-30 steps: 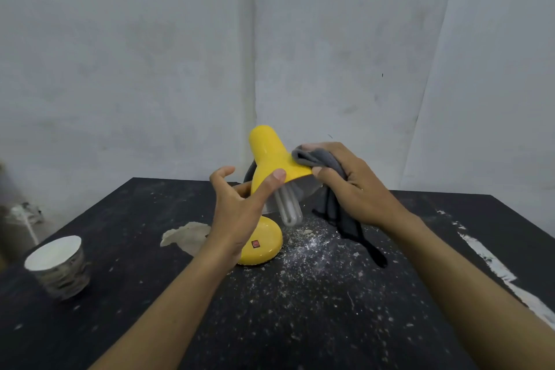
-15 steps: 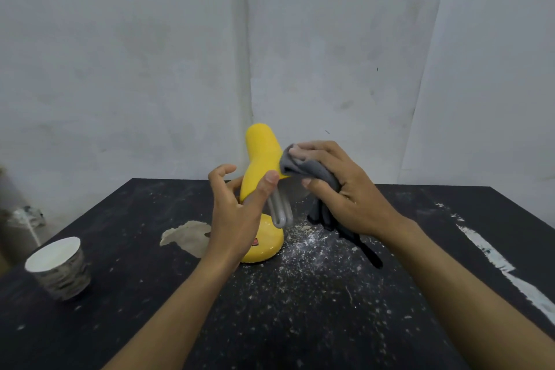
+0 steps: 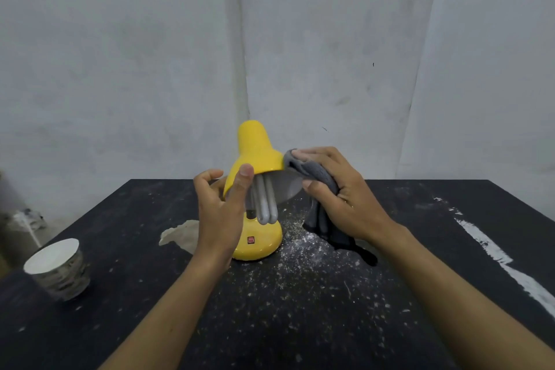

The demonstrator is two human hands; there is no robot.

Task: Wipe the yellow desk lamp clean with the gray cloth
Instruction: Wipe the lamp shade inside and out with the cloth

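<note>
The yellow desk lamp point(image 3: 255, 150) stands on the black table point(image 3: 300, 309), its shade tilted toward me with white bulb tubes point(image 3: 265, 204) showing underneath and a red switch on its round base. My left hand point(image 3: 220, 207) grips the shade's left rim, thumb pressed on its front edge. My right hand point(image 3: 339, 192) is closed on the gray cloth point(image 3: 315, 173), pressing a fold against the shade's right rim. The cloth's loose end hangs down to the tabletop. The lamp's neck is hidden behind my left hand.
White dust and crumbs point(image 3: 300, 249) are scattered on the table around the lamp base. A pale smear point(image 3: 180, 234) lies left of the base. A paper cup point(image 3: 58, 267) stands near the left edge. A white paint streak point(image 3: 495, 255) runs along the right side.
The shade has swung back to face me, showing its white underside again. My right hand slid the cloth from the shade's upper side down to its right rim. My left hand kept its hold.
</note>
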